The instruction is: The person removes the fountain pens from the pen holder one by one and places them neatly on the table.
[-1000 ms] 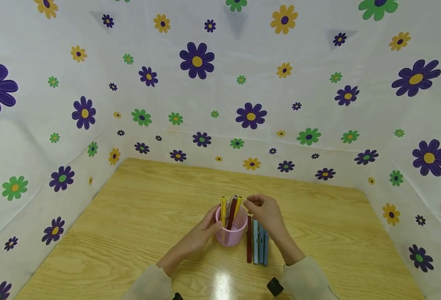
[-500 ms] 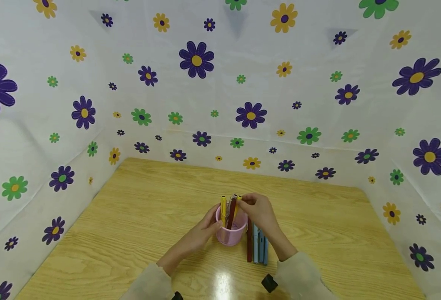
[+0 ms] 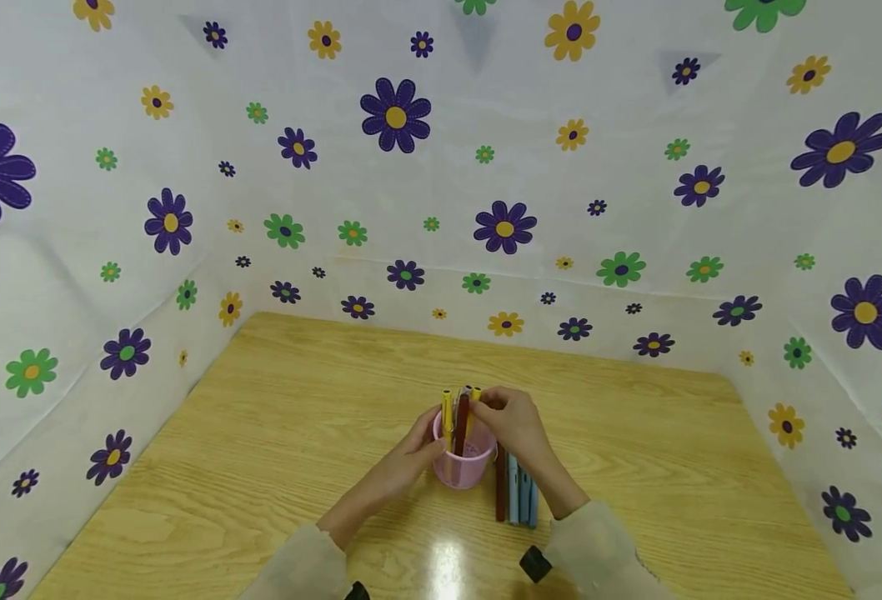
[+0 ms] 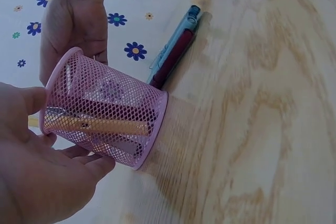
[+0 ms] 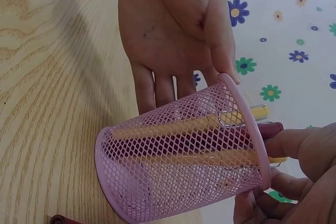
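Note:
A pink mesh pen holder stands upright on the table. My left hand grips its left side, thumb at the rim and fingers along the mesh in the left wrist view. Inside lean yellow pens, a dark red pen and a silvery pen. My right hand is at the holder's right rim, thumb and fingers pinching the top of the right-hand yellow pen. Beside the holder, partly under my right wrist, lie another dark red pen and several blue pens in a row.
The wooden table extends around both hands. White flower-printed cloth walls it in at the back and on both sides. Dark straps from the wrist gear show near the cuffs.
My right hand has come left from beside the holder onto the top of the right-hand yellow pen. My left hand keeps its hold, and the lying pens stay put.

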`<action>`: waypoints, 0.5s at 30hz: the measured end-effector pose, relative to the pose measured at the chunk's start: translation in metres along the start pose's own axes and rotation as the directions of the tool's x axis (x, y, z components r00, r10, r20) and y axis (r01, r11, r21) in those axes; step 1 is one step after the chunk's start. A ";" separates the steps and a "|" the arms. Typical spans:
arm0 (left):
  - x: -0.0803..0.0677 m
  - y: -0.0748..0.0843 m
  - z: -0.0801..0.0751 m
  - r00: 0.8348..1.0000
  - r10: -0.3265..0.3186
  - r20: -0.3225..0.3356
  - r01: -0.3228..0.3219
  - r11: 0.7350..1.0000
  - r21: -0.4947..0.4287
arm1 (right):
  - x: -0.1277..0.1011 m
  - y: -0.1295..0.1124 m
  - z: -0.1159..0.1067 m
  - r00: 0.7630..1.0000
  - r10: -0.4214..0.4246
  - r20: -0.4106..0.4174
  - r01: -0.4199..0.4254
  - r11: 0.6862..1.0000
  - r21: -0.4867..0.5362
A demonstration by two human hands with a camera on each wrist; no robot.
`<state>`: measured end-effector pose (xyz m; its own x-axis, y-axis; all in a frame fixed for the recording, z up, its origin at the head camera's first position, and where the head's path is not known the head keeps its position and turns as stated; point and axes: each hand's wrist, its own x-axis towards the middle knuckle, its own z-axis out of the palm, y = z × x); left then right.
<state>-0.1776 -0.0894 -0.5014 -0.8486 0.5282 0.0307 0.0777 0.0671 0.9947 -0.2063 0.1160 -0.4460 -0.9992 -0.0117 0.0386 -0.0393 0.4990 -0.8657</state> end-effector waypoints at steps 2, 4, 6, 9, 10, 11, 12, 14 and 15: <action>0.001 0.001 0.000 1.000 -0.011 -0.005 0.011 1.000 -0.015 | 0.000 0.000 -0.001 1.000 0.007 -0.006 -0.007 1.000 0.004; 0.001 0.002 0.000 1.000 -0.015 -0.009 0.014 1.000 -0.024 | 0.000 0.000 -0.003 1.000 0.012 -0.015 -0.012 1.000 0.011; 0.002 0.004 0.001 1.000 -0.012 -0.010 0.012 0.999 -0.029 | -0.001 -0.001 -0.006 0.999 0.022 -0.023 -0.021 0.999 0.035; 0.001 0.006 0.002 1.000 -0.018 -0.022 0.018 0.999 -0.030 | -0.003 -0.004 -0.012 0.999 0.032 -0.020 -0.030 0.994 0.107; 0.001 0.006 0.002 0.999 -0.022 -0.026 0.021 0.999 -0.031 | -0.004 -0.005 -0.014 0.999 0.031 -0.016 -0.028 0.990 0.139; 0.001 0.006 0.003 0.999 -0.021 -0.030 0.020 0.999 -0.031 | -0.004 -0.006 -0.016 0.999 0.037 -0.013 -0.034 0.985 0.170; 0.000 0.007 0.003 0.999 -0.022 -0.034 0.021 0.999 -0.031 | -0.005 -0.007 -0.018 0.999 0.043 -0.010 -0.040 0.979 0.200; 0.000 0.007 0.004 0.999 -0.017 -0.035 0.016 0.999 -0.033 | -0.006 -0.009 -0.023 0.999 0.048 -0.005 -0.045 0.968 0.247; 0.000 0.007 0.004 0.999 -0.013 -0.034 0.012 0.999 -0.032 | -0.007 -0.009 -0.026 0.999 0.051 -0.005 -0.048 0.962 0.267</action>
<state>-0.1748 -0.0858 -0.4947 -0.8668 0.4981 0.0213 0.0509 0.0459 0.9976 -0.1992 0.1337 -0.4254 -0.9998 0.0178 -0.0033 0.0076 0.2494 -0.9684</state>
